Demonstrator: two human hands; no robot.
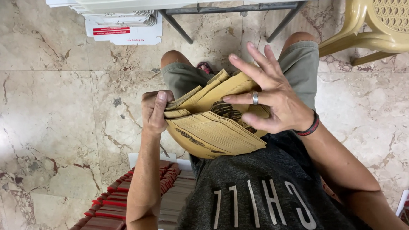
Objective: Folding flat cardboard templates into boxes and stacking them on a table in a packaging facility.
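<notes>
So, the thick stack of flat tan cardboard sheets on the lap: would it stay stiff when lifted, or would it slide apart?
The cardboard stack probably holds flat as a bundle, since many sheets lie pressed together. Single sheets look bendable: the top ones fan and curl near the left hand. Being loose, with edges stepped under the right hand, they may slip apart if tilted.

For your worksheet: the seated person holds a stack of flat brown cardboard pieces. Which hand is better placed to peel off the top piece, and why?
Probably the right hand: it lies open on the top of the cardboard stack, fingers spread and free. The left hand is closed around the stack's edge, gripping it.
</notes>
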